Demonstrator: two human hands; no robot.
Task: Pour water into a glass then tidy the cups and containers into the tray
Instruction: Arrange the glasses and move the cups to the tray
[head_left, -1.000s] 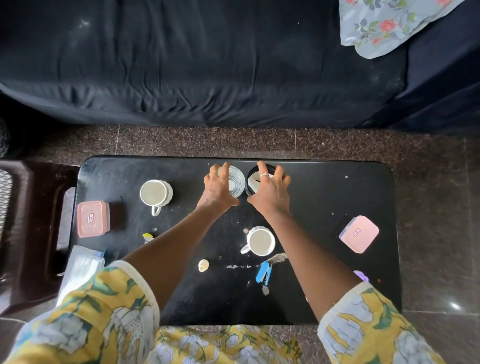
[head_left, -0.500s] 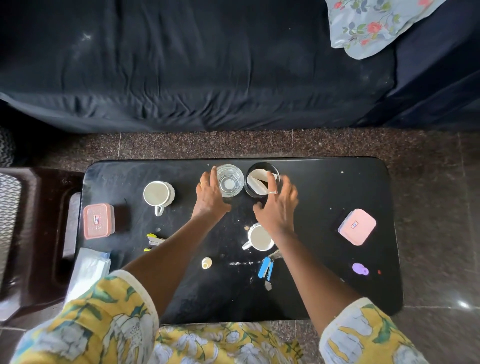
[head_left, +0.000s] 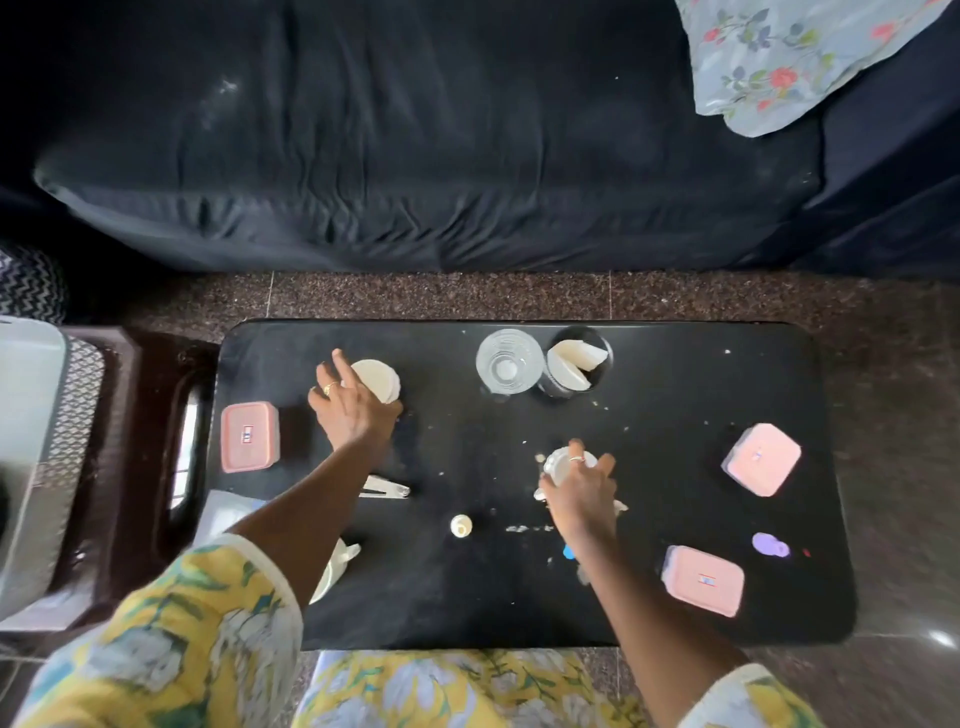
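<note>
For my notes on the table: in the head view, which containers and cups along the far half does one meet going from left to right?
Pink-lidded box → white cup under the left hand → clear glass → black holder with white pieces → tilted pink box.

A black glossy desk (head_left: 675, 374) with rounded corners stands on a speckled brown stone floor (head_left: 441, 296) with thin pale joint lines. Beyond the desk's far edge runs a long sofa (head_left: 415, 156) under a creased dark navy cover. A pale blue floral cloth (head_left: 795, 57) lies on the sofa near the far right corner. Off the desk's left edge sits a dark brown plastic chair (head_left: 150, 415). Daylight glints on the polished floor tile by the desk's near right corner.
</note>
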